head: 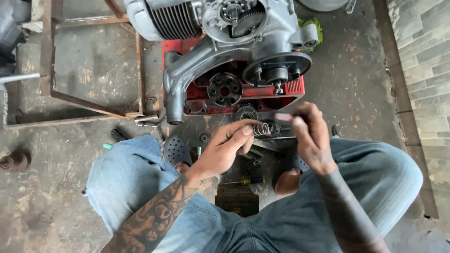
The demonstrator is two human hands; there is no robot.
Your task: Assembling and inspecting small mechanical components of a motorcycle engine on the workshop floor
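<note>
My left hand [229, 145] pinches one end of a small coiled metal spring [263, 129] between thumb and fingers. My right hand [309, 133] is raised just right of it, fingers curled at the spring's other end; it is blurred and I cannot tell whether it grips the spring. Both hands hover over my knees in blue jeans. Just beyond them a grey scooter engine [220, 42] rests on a red stand [295, 91], with a round black hub [225, 90] and a round drum plate [277, 68] facing me.
A rusty metal frame [93, 105] lies on the concrete floor at left. A screwdriver with a yellow-black handle [243, 181] and small loose parts lie between my feet. A tiled wall [422, 70] runs along the right. A dark round part [14, 160] sits far left.
</note>
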